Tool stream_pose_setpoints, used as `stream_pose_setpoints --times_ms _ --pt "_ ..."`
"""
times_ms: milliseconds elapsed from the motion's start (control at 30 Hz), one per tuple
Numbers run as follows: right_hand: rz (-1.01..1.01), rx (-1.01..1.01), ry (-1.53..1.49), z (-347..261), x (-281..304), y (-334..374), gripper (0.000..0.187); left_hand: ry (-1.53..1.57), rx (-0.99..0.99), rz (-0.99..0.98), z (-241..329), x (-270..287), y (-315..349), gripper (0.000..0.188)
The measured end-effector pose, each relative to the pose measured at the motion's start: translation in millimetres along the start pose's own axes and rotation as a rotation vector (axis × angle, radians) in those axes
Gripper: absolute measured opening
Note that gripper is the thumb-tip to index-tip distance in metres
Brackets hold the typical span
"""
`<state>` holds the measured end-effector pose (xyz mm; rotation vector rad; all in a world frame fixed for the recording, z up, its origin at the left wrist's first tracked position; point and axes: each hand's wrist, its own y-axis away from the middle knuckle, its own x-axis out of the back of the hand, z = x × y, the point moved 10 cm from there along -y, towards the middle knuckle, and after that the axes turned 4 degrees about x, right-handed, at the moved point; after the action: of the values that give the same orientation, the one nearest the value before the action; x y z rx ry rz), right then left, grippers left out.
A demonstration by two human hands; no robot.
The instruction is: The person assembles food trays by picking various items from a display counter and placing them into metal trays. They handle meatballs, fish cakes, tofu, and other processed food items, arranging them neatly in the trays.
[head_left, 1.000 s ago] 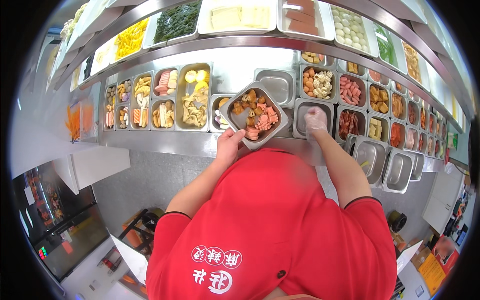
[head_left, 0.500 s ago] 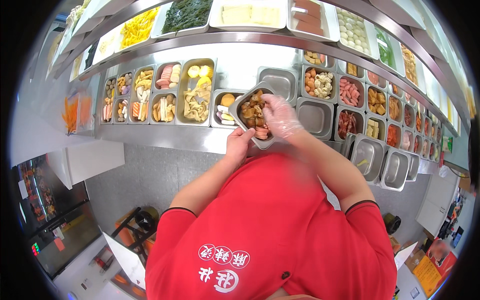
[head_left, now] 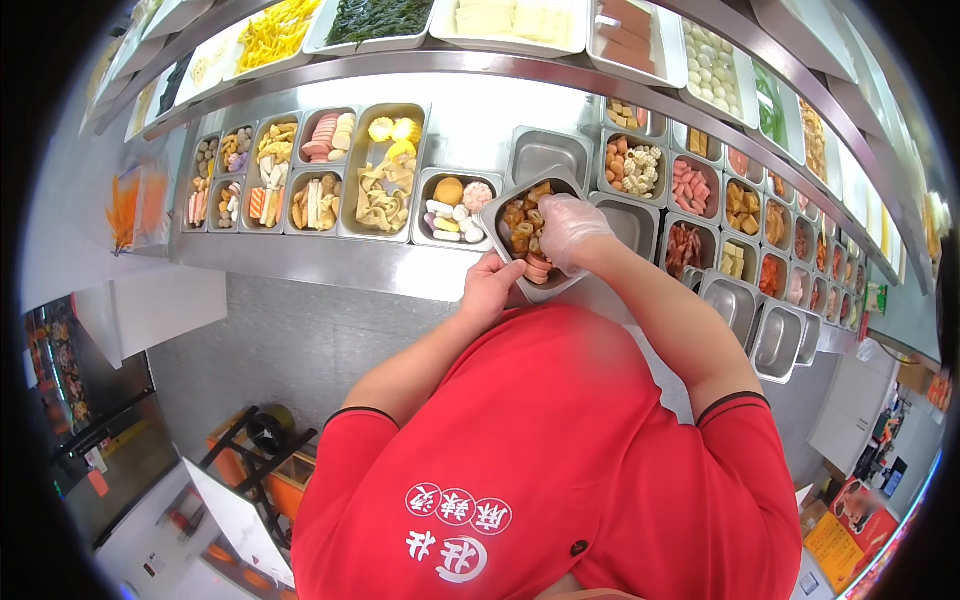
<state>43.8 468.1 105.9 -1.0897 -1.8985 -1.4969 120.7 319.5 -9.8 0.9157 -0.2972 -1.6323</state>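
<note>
My bare left hand [head_left: 490, 287] grips the near left side of a tilted square metal pan [head_left: 546, 292], its thumb over the rim. Inside lie glossy brown food chunks [head_left: 522, 222], with pink sliced pieces [head_left: 537, 268] at the near corner. In a clear plastic glove, my right hand [head_left: 577, 233] reaches into the pan from the right. Its fingers are bent down against the brown chunks; the fingertips are hidden, so what they hold does not show. The pan is held in front of my red shirt, at the counter's front edge.
Left of the held pan stands a pan of assorted balls [head_left: 458, 222]. Bare-bottomed pans sit behind [head_left: 550, 155] and to the right [head_left: 632, 222]. More filled pans line both sides. Loose metal pans [head_left: 776, 345] overhang the front edge at right. A steel shelf rail [head_left: 400, 88] crosses above.
The held pan has shifted right, uncovering more of the pan of balls beside it. My right hand has moved from the far part of the pan nearer to its middle right side.
</note>
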Motion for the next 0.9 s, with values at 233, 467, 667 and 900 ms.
stream_pose_setpoints --times_ms 233,467,667,900 --pt "0.149 0.123 -0.212 33 1 3 0.032 -0.071 -0.001 -0.015 13 3 -13 0.009" --pt "0.043 0.294 -0.070 21 -8 8 0.025 -0.053 0.000 -0.043 11 11 -34 0.008" --pt "0.329 0.216 -0.019 18 23 1 0.021 -0.148 -0.023 -0.029 25 13 -27 0.016" --pt "0.298 0.239 0.125 -4 14 -24 0.029 -0.161 -0.046 -0.109 34 0 -23 0.016"
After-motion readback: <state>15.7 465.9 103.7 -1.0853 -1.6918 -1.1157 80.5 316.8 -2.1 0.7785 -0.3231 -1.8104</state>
